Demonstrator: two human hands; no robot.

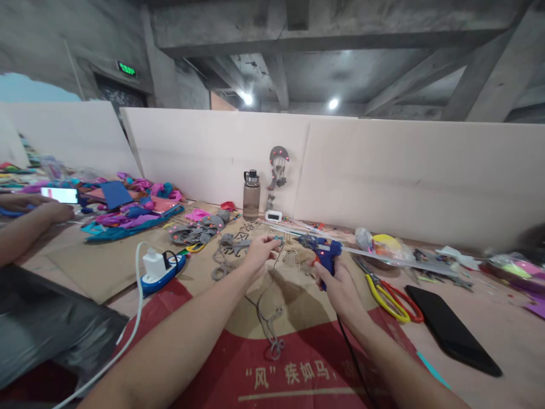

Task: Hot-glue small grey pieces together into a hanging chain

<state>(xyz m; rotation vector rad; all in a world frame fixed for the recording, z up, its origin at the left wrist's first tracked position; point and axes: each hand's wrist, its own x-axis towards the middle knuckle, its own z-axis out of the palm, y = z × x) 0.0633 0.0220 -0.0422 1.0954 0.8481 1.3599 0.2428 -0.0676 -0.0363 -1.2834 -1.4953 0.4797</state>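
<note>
A: How much room do the hands have?
B: The left hand [260, 253] and right hand [338, 284] are above a cardboard sheet [315, 346], a narrow gap parting the left fingertips from the nozzle of the blue glue gun [327, 257]. White panels [204, 147] bound the far side. Rightward, scissors [388, 300] and a dark phone [453, 329] lie near the forearm; leftward sits a blue power strip [164, 274].

A: And the fingers?
B: Left, pinched on a small blue-grey piece [279, 240] just before the nozzle. Right, wrapped round the gun's grip.

A: Anything hard to make out?
B: The piece's shape, partly covered by fingers. A grey cord [267, 325] runs below; I can't tell whether it joins the piece. The frame's left edge cuts off a co-worker's arm [17, 233].

A: Counts?
B: One glue gun, one bottle [251, 200], two phones, including the lit phone [60, 195] by the co-worker.
</note>
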